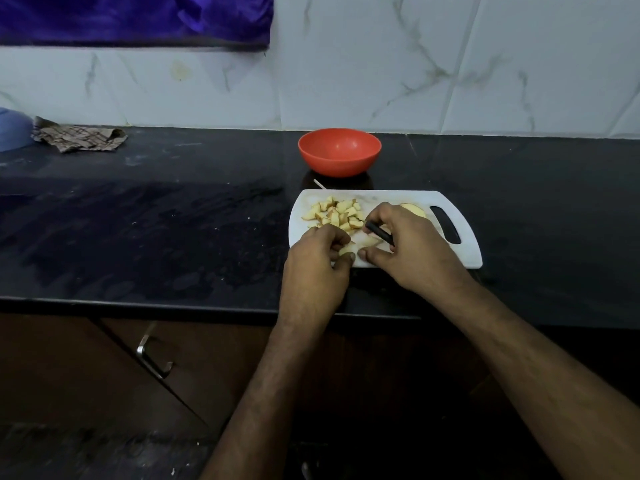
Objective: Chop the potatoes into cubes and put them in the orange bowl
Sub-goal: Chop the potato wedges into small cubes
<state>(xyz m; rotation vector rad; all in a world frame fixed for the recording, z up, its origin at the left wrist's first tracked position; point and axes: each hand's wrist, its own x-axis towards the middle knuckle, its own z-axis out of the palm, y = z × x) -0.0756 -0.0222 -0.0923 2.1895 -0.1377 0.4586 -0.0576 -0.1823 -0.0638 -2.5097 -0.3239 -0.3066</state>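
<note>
A white cutting board (464, 252) lies on the black counter. On its far left part sits a pile of several potato cubes (335, 213). My left hand (320, 259) pinches a potato piece (347, 250) at the board's near edge. My right hand (408, 247) grips a knife by its black handle (379, 232), held just right of that piece; the blade is hidden. A larger potato slice (413, 209) shows behind my right hand. The orange bowl (339, 152) stands empty behind the board.
A crumpled checked cloth (78, 137) and a blue bowl (12, 130) sit at the counter's far left. A thin stick (319, 184) lies between bowl and board. A tiled wall rises behind. A cabinet handle (150, 356) is below the counter edge.
</note>
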